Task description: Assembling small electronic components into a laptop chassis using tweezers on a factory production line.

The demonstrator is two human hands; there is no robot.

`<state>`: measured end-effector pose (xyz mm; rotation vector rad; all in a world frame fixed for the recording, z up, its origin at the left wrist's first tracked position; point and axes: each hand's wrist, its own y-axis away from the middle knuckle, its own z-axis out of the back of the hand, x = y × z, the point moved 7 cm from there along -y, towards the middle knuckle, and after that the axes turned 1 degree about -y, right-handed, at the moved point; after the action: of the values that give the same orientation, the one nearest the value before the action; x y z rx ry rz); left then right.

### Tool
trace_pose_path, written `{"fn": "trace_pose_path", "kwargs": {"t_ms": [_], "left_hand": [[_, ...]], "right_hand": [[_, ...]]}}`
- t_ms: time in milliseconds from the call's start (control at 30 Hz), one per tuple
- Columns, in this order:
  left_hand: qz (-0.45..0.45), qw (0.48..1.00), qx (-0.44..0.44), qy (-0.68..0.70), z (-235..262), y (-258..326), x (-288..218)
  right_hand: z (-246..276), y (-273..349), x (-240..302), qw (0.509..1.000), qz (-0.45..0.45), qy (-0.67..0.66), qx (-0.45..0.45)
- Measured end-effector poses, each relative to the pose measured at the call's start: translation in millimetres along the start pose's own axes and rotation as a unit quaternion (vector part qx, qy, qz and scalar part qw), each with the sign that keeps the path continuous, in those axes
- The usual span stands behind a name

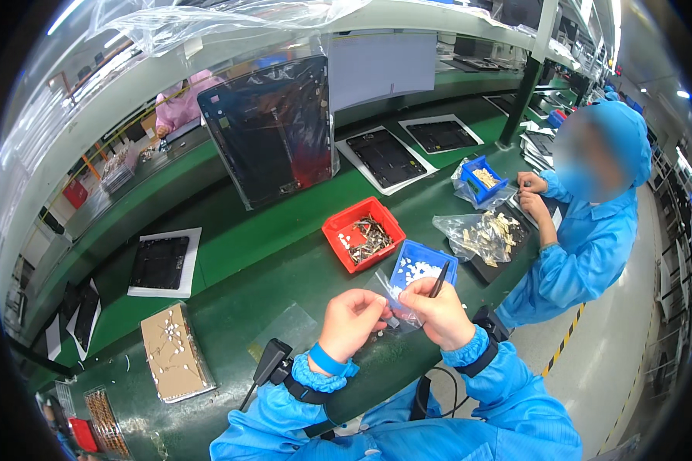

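My left hand (351,321) is closed in a pinch, its fingertips at a small clear plastic bag (412,317). Close beside it, my right hand (440,313) also has its fingers pressed together at the bag. A slim black pen-like tool (440,280) sticks up out of the right hand's grip. Whether anything small lies between the fingertips is hidden. Just beyond my hands stands a blue bin (449,263) with small white pieces (417,270). Left of that, a red bin (341,251) holds small metal-looking parts (370,237).
A cardboard-topped stack (178,361) with small white pieces lies left on the green bench (238,269). Dark panels (159,262) rest on white sheets. A bagged black panel (273,131) stands upright behind. At right, a co-worker (592,223) works near a bag of pale strips (488,237).
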<state>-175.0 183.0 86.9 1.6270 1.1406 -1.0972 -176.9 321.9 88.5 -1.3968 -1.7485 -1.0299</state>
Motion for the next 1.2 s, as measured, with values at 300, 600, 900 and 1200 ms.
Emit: {"fn": "trace_pose_path", "kwargs": {"t_ms": [300, 600, 900, 1200], "left_hand": [[0.081, 0.996, 0.029, 0.039, 5.1, -2.2, 1.3], [0.131, 0.982, 0.052, 0.125, 10.1, 2.2, 1.1], [0.074, 0.985, -0.009, 0.155, 18.8, -2.6, 4.2], [0.087, 0.986, -0.02, 0.14, 26.0, -4.2, 11.2]], "right_hand": [[-23.1, -1.9, -2.8, 0.98, -0.029, 0.158, 0.119], [-38.9, -5.6, -0.4, 0.979, 0.023, 0.137, 0.15], [-38.2, -13.6, -4.3, 0.991, -0.025, 0.091, 0.095], [-33.5, -20.0, -18.2, 0.971, -0.053, 0.209, 0.103]]}}
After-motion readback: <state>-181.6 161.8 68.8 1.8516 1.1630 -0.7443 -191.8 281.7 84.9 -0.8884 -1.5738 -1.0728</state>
